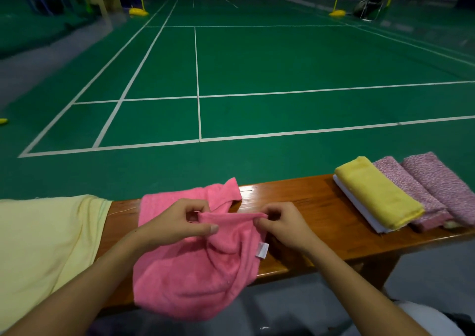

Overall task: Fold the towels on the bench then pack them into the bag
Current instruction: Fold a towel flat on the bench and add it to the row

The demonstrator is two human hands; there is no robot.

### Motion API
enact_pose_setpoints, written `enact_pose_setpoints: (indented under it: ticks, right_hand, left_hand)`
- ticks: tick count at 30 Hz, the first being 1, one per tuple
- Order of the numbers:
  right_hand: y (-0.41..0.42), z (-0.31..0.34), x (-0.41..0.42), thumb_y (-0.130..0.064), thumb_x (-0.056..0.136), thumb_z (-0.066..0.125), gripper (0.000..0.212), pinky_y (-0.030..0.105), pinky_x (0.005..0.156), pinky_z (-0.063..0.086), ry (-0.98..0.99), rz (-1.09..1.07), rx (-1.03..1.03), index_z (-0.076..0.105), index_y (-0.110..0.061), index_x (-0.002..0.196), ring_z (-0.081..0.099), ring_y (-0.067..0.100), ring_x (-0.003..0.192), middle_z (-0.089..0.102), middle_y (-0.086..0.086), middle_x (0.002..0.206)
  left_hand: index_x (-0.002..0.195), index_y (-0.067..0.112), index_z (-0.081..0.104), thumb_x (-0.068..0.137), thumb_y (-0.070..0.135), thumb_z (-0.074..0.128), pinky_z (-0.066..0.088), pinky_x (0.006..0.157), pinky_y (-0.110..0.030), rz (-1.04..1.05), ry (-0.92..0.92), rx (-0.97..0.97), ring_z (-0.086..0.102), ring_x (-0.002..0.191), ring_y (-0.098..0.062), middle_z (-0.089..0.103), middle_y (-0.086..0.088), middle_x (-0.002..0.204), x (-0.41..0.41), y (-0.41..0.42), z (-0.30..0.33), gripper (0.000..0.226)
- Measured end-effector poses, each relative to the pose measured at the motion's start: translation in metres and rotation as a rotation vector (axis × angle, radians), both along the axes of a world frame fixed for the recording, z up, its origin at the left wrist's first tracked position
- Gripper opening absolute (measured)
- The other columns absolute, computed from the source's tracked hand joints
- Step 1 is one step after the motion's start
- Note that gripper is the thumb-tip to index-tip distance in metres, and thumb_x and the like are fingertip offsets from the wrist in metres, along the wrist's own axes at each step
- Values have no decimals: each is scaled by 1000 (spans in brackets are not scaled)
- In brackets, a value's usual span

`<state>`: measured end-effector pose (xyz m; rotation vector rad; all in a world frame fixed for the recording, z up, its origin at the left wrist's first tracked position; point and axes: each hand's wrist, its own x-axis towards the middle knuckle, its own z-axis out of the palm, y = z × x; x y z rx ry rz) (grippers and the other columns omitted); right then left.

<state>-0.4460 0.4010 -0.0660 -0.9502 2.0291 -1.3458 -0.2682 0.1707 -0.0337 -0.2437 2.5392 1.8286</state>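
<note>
Green court behind the table [303,202]. My left hand [180,224] and right hand [282,225] each pinch the pink towel [195,271] lying there; best drawn taut, edges aligned, before folding.

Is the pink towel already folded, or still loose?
Still loose: the pink towel lies rumpled on the bench, one edge pinched by the left hand and right hand.

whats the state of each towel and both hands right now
pink towel: unfolded and rumpled on the bench, its top edge lifted
left hand: pinching the pink towel's edge
right hand: pinching the same edge further along
yellow towel: folded, lying on a folded white towel
two mauve speckled towels: folded, side by side next to the yellow one
pale yellow cloth: spread loose over the bench's left end
</note>
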Motion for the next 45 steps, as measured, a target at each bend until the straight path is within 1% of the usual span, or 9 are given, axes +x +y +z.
enact_pose_setpoints:
  ticks: [5, 8, 12, 18, 23, 28, 30, 37, 45]
  right_hand:
    - [-41, -11, 10, 4, 88, 74, 8, 27, 61, 54, -423, -143, -212, 80, -1, 89, 71, 15, 94, 65, -9, 136]
    - [-59, -20, 12, 8, 88, 67, 13, 28, 68, 56, -585, -74, -327, 79, 2, 91, 68, 20, 111, 56, -17, 150]
    - [-69, -18, 17, 10, 89, 61, 25, 31, 73, 57, -610, -75, -399, 80, -4, 85, 57, 28, 135, 57, -16, 149]
    - [-65, -4, 13, 12, 90, 63, 14, 57, 105, 52, -627, -89, -462, 75, 12, 96, 63, 40, 127, 67, 8, 139]
    - [-53, 7, 1, 9, 83, 74, 11, 47, 97, 56, -535, -67, -444, 75, 15, 92, 67, 36, 121, 70, 14, 133]
    - [-36, 20, -17, 9, 80, 82, 20, 28, 98, 53, -153, 60, -295, 84, -6, 93, 67, 16, 125, 72, 3, 130]
    - [-33, 22, -22, -3, 82, 84, 22, 27, 102, 50, 136, 103, -184, 86, -20, 94, 64, 6, 125, 71, -5, 131]
    - [-25, 36, -23, -17, 84, 82, 16, 40, 87, 58, 759, 29, -135, 83, -23, 99, 68, 14, 96, 77, -7, 107]
    - [-16, 81, 0, -16, 90, 77, 19, 38, 73, 56, 922, -34, -160, 73, -23, 107, 60, 13, 81, 70, -10, 91]
  left_hand:
    - [71, 16, 60, 85, 4, 82, 42, 62, -17, 51, 57, 143, 51, 68, -10, 55, 3, 71, 14, 1, 13, 28]
    - [69, 21, 60, 85, 2, 82, 41, 61, -19, 53, 90, 178, 49, 68, -11, 53, 2, 72, 20, -3, 16, 33]
    - [70, 20, 60, 84, 4, 82, 40, 61, -18, 49, 101, 177, 48, 67, -10, 52, 3, 72, 26, -8, 19, 30]
    - [73, 12, 60, 87, 9, 83, 39, 61, -20, 77, 88, 35, 49, 67, -10, 54, 6, 71, 25, -17, 20, 27]
    - [74, 20, 61, 88, 35, 82, 44, 61, -28, 139, 140, -252, 52, 67, -8, 60, 9, 74, 25, -28, 12, 30]
    - [78, 28, 65, 88, 76, 58, 53, 58, -35, 283, 226, -1010, 60, 72, -3, 65, 16, 81, 29, -33, 13, 50]
    - [76, 30, 69, 88, 80, 55, 52, 52, -31, 333, 303, -1127, 62, 71, 0, 68, 21, 86, 29, -32, 17, 53]
    - [71, 28, 69, 88, 72, 63, 48, 46, -31, 319, 471, -1136, 57, 56, -4, 62, 17, 65, 25, -32, 26, 47]
    - [76, 21, 65, 86, 49, 76, 58, 60, -38, 372, 546, -791, 64, 63, -10, 66, 13, 70, 25, -19, 62, 31]
